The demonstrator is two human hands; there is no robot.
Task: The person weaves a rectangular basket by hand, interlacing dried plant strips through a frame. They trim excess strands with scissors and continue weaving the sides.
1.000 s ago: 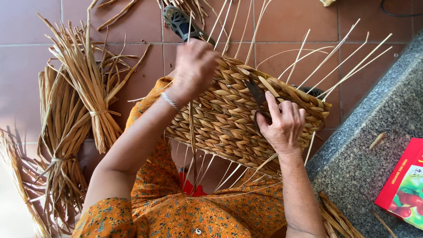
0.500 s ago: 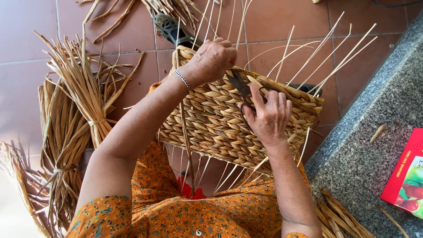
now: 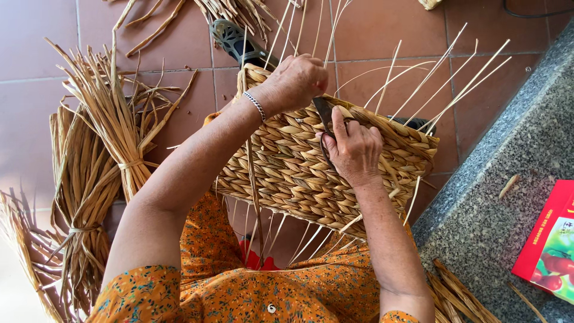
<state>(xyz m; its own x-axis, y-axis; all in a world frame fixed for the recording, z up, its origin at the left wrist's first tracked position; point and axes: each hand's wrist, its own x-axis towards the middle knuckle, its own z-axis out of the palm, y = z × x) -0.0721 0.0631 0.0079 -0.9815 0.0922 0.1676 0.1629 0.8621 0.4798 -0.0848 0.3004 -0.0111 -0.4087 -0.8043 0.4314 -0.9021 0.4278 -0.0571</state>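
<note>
The woven basket (image 3: 311, 167) lay across her lap, its wall mostly plaited, bare stakes (image 3: 442, 78) standing untrimmed beyond. Her right hand (image 3: 354, 149) gripped scissors (image 3: 326, 116); left hand (image 3: 294, 81) clenched on the rim.

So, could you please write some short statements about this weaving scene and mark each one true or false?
1. The right hand holds dark scissors against the woven basket. True.
2. The left hand rests flat on the tiled floor. False: it grips the upper edge of the basket.
3. Tied bundles of dried reed lie on the floor to the left. True.
4. The left wrist is bare. False: it wears a silver bracelet.
5. A red box lies on the grey stone ledge. True.
</note>
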